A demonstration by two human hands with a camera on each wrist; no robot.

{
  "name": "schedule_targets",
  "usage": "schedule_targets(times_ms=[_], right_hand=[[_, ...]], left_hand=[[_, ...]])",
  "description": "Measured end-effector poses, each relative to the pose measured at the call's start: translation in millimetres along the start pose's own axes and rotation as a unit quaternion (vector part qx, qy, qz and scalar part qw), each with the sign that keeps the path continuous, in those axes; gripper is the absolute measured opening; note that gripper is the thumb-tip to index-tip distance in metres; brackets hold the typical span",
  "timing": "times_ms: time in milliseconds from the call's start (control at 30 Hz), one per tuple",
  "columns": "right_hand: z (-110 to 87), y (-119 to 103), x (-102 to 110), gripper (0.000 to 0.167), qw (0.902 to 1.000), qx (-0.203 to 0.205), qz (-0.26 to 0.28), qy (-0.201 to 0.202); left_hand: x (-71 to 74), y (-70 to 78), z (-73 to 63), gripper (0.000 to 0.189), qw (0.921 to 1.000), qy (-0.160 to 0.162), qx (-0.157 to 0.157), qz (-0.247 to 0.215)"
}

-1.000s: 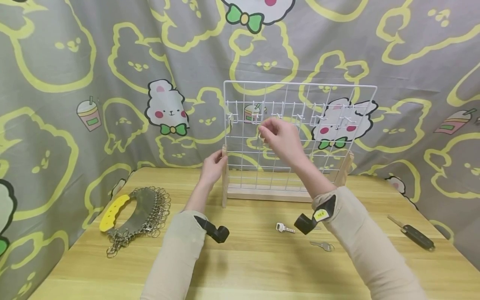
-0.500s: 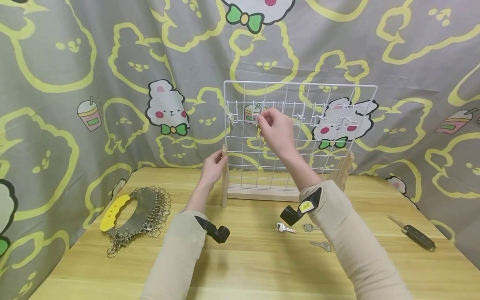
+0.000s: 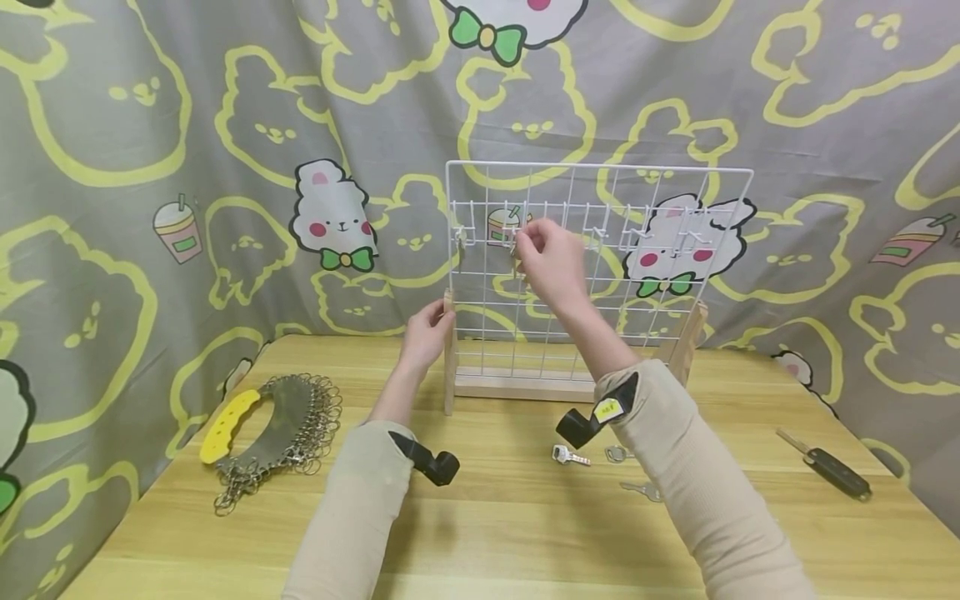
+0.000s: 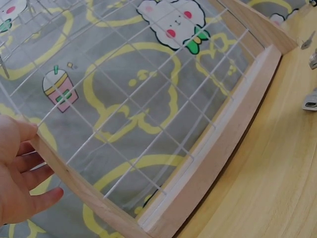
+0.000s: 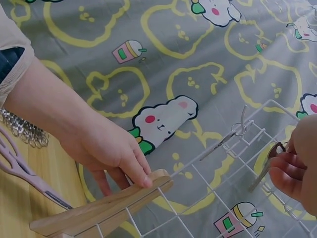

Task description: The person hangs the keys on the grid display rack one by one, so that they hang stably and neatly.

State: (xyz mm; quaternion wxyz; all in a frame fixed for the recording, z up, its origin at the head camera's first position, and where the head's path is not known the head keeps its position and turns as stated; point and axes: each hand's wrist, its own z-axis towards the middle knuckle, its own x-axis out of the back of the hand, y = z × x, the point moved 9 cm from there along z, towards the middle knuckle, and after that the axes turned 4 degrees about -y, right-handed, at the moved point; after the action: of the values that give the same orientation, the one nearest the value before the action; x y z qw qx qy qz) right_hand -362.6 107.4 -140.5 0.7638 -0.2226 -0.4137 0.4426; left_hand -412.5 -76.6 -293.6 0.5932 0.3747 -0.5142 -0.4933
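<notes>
A white wire grid rack (image 3: 660,179) stands upright in a wooden base (image 3: 525,387) at the back of the table. My left hand (image 3: 441,323) grips the rack's left wooden post (image 5: 148,187), thumb on the near side (image 4: 22,133). My right hand (image 3: 527,244) is raised at the upper row of hooks and pinches a small key (image 5: 270,157) by its head, the blade hanging against the wires. On a hook just to the left hangs a key on a ring (image 5: 238,130). Three loose keys (image 3: 570,456) lie on the table below my right forearm.
A bundle of metal key rings with a yellow grip (image 3: 264,423) lies at the table's left. A black car key (image 3: 828,468) lies at the right. A patterned grey and yellow cloth (image 3: 225,125) hangs close behind and beside the wooden table (image 3: 487,533).
My right hand has moved up and to the left with the key, from the grid's middle to the upper hooks. The left hand has stayed on the post.
</notes>
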Motion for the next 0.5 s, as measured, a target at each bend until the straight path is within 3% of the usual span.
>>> schedule_targets(times_ms=[333, 500], right_hand=[[-2.2, 15, -6, 0.019, 0.9982, -0.048, -0.003, -0.034], [-8.1, 23, -3, 0.016, 0.9987, -0.040, 0.004, -0.032]], left_hand=[[-0.9, 1.3, -1.5, 0.045, 1.0000, -0.001, -0.007, -0.006], [-0.1, 1.8, -1.8, 0.044, 1.0000, 0.005, -0.007, -0.003]])
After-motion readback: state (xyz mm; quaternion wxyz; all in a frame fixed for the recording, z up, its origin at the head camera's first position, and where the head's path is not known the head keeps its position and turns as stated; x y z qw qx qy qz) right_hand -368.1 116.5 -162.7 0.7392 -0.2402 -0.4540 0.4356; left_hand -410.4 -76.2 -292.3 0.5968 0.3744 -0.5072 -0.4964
